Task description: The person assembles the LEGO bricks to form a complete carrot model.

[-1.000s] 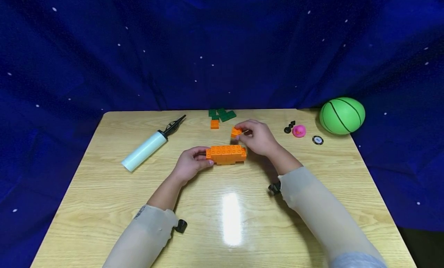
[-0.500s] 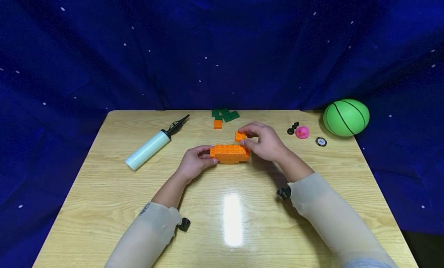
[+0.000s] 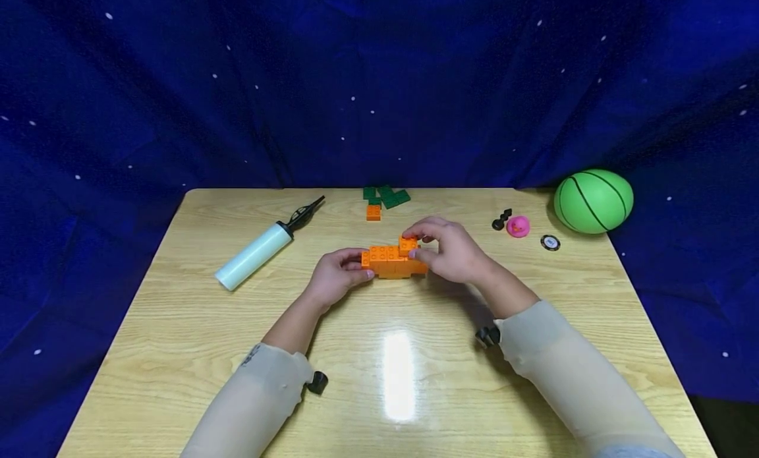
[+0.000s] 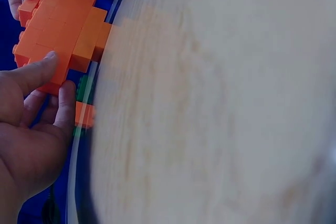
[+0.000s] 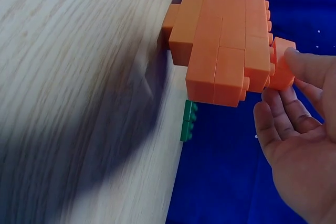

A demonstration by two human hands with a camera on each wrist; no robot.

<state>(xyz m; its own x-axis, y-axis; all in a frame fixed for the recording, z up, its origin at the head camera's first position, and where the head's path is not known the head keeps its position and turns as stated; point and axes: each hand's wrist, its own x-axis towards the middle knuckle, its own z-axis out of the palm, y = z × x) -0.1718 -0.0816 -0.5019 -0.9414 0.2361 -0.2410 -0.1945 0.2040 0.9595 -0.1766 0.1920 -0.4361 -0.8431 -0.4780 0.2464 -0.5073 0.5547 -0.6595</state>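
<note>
Partly curled, hands [image 3: 332, 279] [image 3: 453, 252] gripping orange assembly [image 3: 388, 267], pinching brick [image 3: 406, 245]

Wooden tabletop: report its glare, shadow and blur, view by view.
Head: a white glare strip on the pale, wood-grained tabletop; left wrist: grain soft and washed out, with a faint orange tint beside the stepped, studded orange brick block; right wrist: a broad dark shadow across the wood.

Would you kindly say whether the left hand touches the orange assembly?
Touching: the left wrist view shows the left hand pressing its thumb against the orange assembly.
</note>
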